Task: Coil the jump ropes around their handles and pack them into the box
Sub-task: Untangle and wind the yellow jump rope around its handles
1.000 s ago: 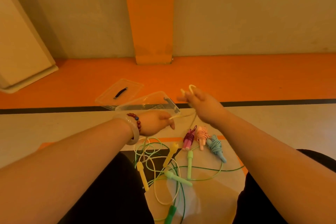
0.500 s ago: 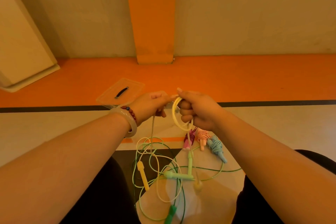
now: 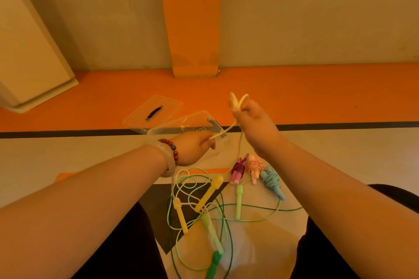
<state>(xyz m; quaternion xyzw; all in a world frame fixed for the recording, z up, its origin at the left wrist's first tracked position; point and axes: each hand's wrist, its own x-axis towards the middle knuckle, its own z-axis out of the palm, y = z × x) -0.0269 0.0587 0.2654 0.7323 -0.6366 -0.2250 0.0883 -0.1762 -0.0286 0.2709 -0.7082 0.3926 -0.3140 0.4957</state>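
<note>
My right hand (image 3: 255,127) is raised and grips loops of a pale yellow rope (image 3: 238,101) that stick out above its fingers. My left hand (image 3: 195,147) pinches the same rope lower down, so a short stretch runs taut between the hands. From there the rope drops to two yellow handles (image 3: 209,193) on the floor. Loose green ropes (image 3: 223,215) with green handles lie tangled around them. Three coiled ropes lie side by side: magenta (image 3: 238,169), pink (image 3: 254,167) and blue (image 3: 272,182). A clear box (image 3: 197,123) sits beyond my left hand.
The box's clear lid (image 3: 154,112) with a black handle lies on the orange floor strip behind it. My legs in dark trousers frame the ropes on both sides. A wall with an orange pillar (image 3: 191,29) stands ahead, a pale cabinet (image 3: 29,52) at the left.
My hands have moved apart. The right hand rose with the looped yellow rope, the left dropped down and left, drawing the rope taut. The handles on the floor shifted a little.
</note>
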